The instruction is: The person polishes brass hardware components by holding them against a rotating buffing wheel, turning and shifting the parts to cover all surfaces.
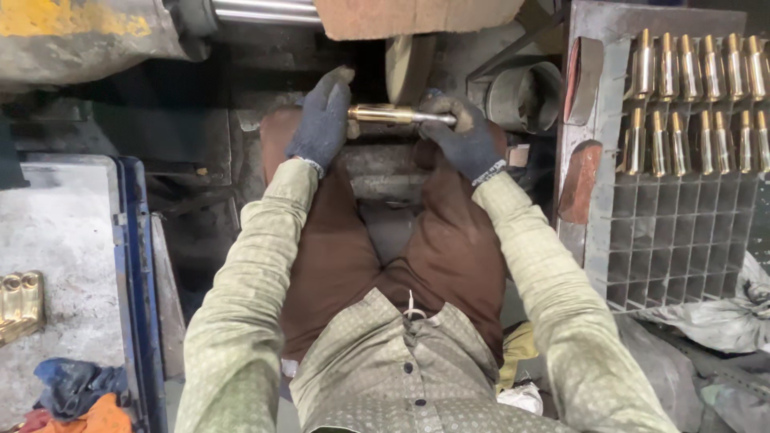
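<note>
Seated person seen from above, pale green patterned shirt sleeves, brown trousers, both hands in dark knit gloves.

Grey metal grid rack (674,232) on the right, square cells; its top two rows hold upright shiny brass cylindrical parts (698,68), lower cells show no parts. Flat grey dusty bench (64,240) with a blue edge on the left; a gold-coloured brass casting (20,305) lies on it near the left border, and bundled blue and orange rags (76,397) sit at its lower corner. Large yellow-stained grey machine body (88,32) at top left, with a bright steel shaft running right from it. Brown cardboard sheet (417,16) at top centre. Round dark metal pipe (525,96) just right of the hands. Tan buffing wheel (407,68) seen edge-on, straight above the hands.

Slim brass rod with a silver steel end (397,115) is held level between both hands, just under the wheel, above the knees; brass part toward the left, steel end toward the right. Cannot tell whether it touches the wheel.

Left hand (322,120) is on the brass end, fingers (333,84) stretched up and mostly straight, palm side against the rod; the grip itself is hidden by the glove. Right hand (465,136) has its fingers curled and clamped round the steel end.
</note>
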